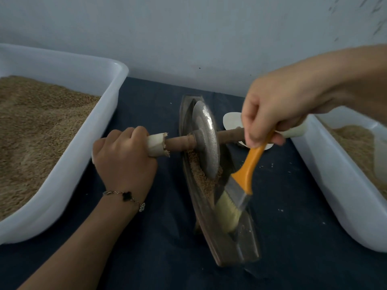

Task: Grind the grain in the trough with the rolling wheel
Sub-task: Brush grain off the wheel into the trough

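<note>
Worktop (293,206) covered in dark blue cloth, dusted with pale specks and stray husk bits, mostly right of centre. Far edge meets a plain pale grey-blue wall (188,38); a few dark scuff marks on it at upper right. Light is dim and even.

Trough (226,248): long, narrow, boat-shaped, dark metal, lying near-to-far at centre of the worktop, near end angled slightly right. Grain (201,178) sits in its middle stretch, tan and coarse, heaped around the foot of the rolling wheel (206,141). Wheel is a grey metal disc standing upright in the trough, on a brown wooden axle (178,143) running left-right.

Left hand (123,155) curled round the left end of the axle, over a pale wrapping (156,144); bracelet (127,196) at the wrist. Right hand (270,114) pinches the orange handle of a paintbrush (240,189), fingers curled; bristles down in the near part of the trough, just near of the grain. Brush is blurred.

White plastic tub (69,164) at left, filled with brown grain, tight against the wall side. Second white tub (335,195) at right, holding paler ground material. A white scoop-like object (231,120) lies behind the right hand, partly hidden; its exact form unclear.
</note>
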